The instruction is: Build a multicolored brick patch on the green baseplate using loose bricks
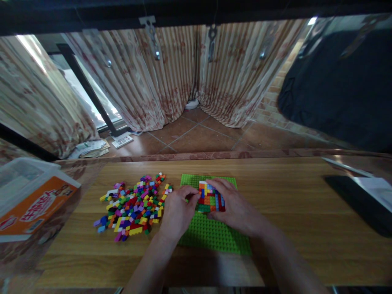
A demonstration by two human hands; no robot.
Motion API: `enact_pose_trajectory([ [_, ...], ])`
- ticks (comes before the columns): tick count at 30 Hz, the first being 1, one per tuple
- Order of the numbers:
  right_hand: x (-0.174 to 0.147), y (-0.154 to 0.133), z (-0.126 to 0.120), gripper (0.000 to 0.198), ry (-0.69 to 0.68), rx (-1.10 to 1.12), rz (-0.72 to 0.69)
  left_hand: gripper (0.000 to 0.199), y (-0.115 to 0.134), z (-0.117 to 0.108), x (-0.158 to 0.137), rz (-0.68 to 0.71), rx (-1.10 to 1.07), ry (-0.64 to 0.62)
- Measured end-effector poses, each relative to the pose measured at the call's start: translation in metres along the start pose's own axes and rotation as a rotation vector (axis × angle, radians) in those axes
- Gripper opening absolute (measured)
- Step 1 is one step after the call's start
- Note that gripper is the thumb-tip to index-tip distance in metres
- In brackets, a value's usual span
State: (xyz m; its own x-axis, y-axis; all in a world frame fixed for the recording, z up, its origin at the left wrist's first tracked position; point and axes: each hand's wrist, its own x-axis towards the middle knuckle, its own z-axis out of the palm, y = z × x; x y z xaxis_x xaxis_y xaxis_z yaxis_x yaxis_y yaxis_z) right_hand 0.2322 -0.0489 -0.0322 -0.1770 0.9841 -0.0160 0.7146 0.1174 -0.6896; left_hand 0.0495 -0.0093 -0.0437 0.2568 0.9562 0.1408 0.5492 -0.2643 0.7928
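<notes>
A green studded baseplate [214, 239] lies on the wooden table. On its upper part sits a flat block of toy building bricks [211, 200] in red, orange, blue, green, white and other colours. My left hand [176, 212] is closed in a pinch at the block's left edge; whatever is between the fingertips is too small to make out. From the right, my right hand [232, 206] curves around the block, fingers over its far edge and thumb by its near edge. It covers the block's right side. Left of the baseplate spreads a pile of loose bricks [134, 208].
An orange-and-white box [39, 204] with a clear plastic tub stands beyond the table's left end. A black flat object [355, 200] and white paper [375, 190] lie at the right. Metal clips hang from a dark bar above. Striped curtains [171, 77] are behind the tiled floor.
</notes>
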Motion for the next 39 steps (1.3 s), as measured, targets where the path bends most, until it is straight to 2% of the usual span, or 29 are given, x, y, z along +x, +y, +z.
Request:
enact_pose_trajectory([
  [6, 0.0, 0.002, 0.002, 0.083, 0.015, 0.001, -0.01, 0.014, -0.002, 0.002, 0.002, -0.02, -0.017, -0.007],
  [15, 0.001, 0.002, 0.001, 0.084, 0.001, -0.005, 0.005, 0.022, 0.009, -0.006, 0.003, -0.051, -0.034, -0.108],
  [20, 0.001, 0.001, 0.001, 0.085, 0.004, -0.008, 0.005, 0.029, 0.007, -0.003, 0.003, -0.078, 0.061, -0.068],
  [31, 0.001, 0.001, 0.001, 0.085, -0.001, -0.022, 0.005, 0.032, 0.006, 0.002, 0.004, -0.108, 0.087, -0.05],
  [39, 0.002, 0.0, 0.0, 0.088, 0.004, -0.014, 0.006, 0.034, 0.01, 0.005, 0.003, -0.086, 0.192, -0.012],
])
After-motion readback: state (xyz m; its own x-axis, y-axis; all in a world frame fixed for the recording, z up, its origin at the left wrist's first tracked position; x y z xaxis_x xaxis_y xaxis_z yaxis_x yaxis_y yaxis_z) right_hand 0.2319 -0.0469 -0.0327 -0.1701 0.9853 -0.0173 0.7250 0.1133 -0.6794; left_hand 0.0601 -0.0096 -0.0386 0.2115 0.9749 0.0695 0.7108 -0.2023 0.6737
